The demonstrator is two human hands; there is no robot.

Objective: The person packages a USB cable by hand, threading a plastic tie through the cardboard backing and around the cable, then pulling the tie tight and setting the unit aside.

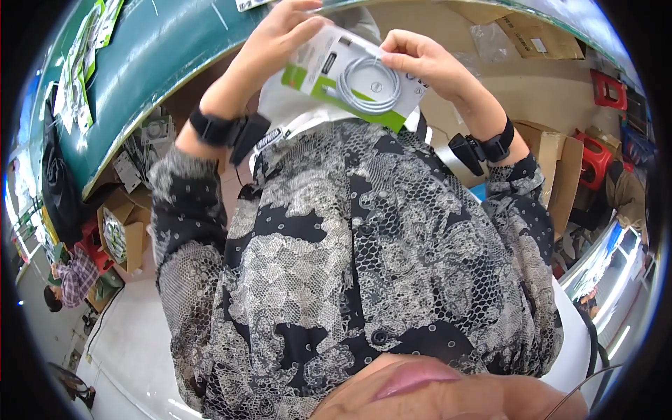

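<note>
A flat white-and-green package card (297,77) is held up in front of my chest. Against its face lies a coiled pale grey cable (367,108), with a plug end resting near the coil's left side. My left hand (283,38) grips the card's upper left edge, fingers partly behind it. At the coil's upper right, my right hand (423,63) is closed, thumb and forefinger pinched on the cable's edge. Whether a tie or bag edge is also in that pinch is too small to tell. Black bands are strapped on both wrists.
A green-topped table (164,52) runs along the far left, with several packaged cards (82,66) on it. Below its edge stands an open carton (129,241). At right are another open carton (560,157) and red stools (607,89). Another person (73,276) is at far left.
</note>
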